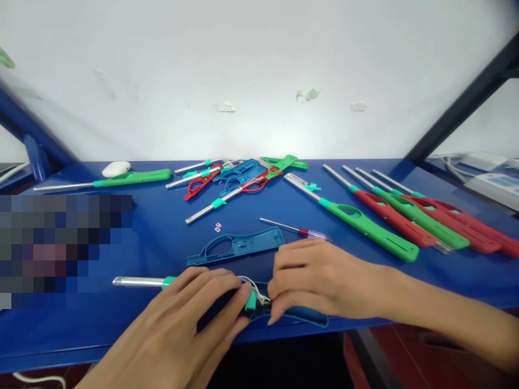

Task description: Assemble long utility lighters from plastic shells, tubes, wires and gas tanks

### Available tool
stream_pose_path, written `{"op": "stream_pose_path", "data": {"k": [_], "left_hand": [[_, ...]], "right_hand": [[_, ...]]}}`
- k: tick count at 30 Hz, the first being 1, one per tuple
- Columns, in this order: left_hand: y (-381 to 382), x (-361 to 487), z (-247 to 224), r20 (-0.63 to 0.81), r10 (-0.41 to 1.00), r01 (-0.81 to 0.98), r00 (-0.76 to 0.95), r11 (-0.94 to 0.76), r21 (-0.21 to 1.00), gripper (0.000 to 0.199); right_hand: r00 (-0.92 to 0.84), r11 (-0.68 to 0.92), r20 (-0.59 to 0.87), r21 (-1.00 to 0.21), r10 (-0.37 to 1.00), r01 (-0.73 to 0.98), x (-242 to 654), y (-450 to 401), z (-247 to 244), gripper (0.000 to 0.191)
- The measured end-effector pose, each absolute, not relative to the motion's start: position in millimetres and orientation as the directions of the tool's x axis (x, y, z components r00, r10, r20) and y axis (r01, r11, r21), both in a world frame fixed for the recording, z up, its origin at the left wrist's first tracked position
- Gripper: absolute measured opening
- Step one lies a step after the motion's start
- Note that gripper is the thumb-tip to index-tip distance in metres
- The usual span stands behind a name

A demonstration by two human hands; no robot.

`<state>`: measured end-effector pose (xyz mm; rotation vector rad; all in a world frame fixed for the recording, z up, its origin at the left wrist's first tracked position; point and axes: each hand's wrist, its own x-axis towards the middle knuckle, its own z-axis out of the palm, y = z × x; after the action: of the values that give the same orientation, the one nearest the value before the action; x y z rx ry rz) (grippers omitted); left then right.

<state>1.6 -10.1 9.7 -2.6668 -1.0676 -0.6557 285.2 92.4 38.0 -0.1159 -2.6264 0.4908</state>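
Nearest the camera, the left hand (186, 310) is closed over the opened lighter (251, 300), in front of the loose blue shell (259, 241), seemingly to keep it steady. Front-right of that shell, the right hand (314, 278) is pinched tight beside the white wire (256, 284); what is gripped cannot be told. Behind the shell, a screwdriver (304, 232) is laid within reach, and tiny pink pieces (218, 227) are set apart, perhaps against loss.

The left hand (174, 313) is held nearer than the loose blue half-shell (261, 241), fingers slightly bent. The right hand (324, 275) is placed at its right end, fingers curled toward the thumb.
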Motion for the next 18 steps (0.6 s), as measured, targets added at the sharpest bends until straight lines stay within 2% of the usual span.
{"op": "stream_pose_path", "data": {"k": [3, 8, 15, 18], "left_hand": [[-8, 3, 14, 0.504, 0.582, 0.682, 0.637, -0.731, -0.019, 0.032], [-6, 5, 18, 0.491, 0.596, 0.679, 0.636, -0.734, 0.013, 0.04], [-11, -2, 7, 0.475, 0.612, 0.698, 0.632, -0.716, -0.007, 0.039], [-13, -6, 2, 0.459, 0.631, 0.715, 0.625, -0.699, -0.013, 0.045]], "right_hand": [[-0.895, 0.946, 0.419, -0.325, 0.153, 0.01, 285, 92, 38, 0.031], [-0.895, 0.942, 0.4, -0.332, 0.196, 0.058, 284, 91, 36, 0.037], [-0.875, 0.966, 0.448, -0.247, 0.182, 0.075, 281, 91, 32, 0.041], [-0.87, 0.968, 0.458, -0.239, 0.181, 0.076, 281, 90, 32, 0.044]]}}
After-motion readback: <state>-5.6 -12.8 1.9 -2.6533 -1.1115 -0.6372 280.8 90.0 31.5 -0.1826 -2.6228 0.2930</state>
